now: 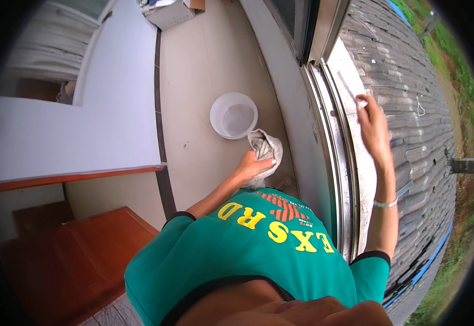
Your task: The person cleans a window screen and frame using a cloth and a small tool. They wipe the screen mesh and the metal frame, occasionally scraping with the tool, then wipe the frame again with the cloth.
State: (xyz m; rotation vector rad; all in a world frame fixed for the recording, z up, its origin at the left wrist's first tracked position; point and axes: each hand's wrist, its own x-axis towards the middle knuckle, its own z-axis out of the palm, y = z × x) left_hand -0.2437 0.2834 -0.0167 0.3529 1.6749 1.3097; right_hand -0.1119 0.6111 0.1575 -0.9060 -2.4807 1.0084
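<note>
My left hand (255,166) grips a crumpled grey cloth (266,146) in front of my green shirt, with the thumb across its folds. Just beyond the cloth, a round whitish plastic bucket (216,122) stands upright on the tiled floor; whether it holds water I cannot tell. My right hand (373,126) reaches out through the open window, over the pale outer ledge (345,75), with fingers curled. A small white patch shows between its fingertips; whether that is a held thing or the ledge behind is unclear.
Metal window tracks (334,122) run along my right side, with a dark-framed sash (308,32) beyond. Outside lies a tiled roof (416,122). A cardboard box (172,15) sits at the far end of the floor. Reddish-brown wooden furniture (86,252) is at lower left.
</note>
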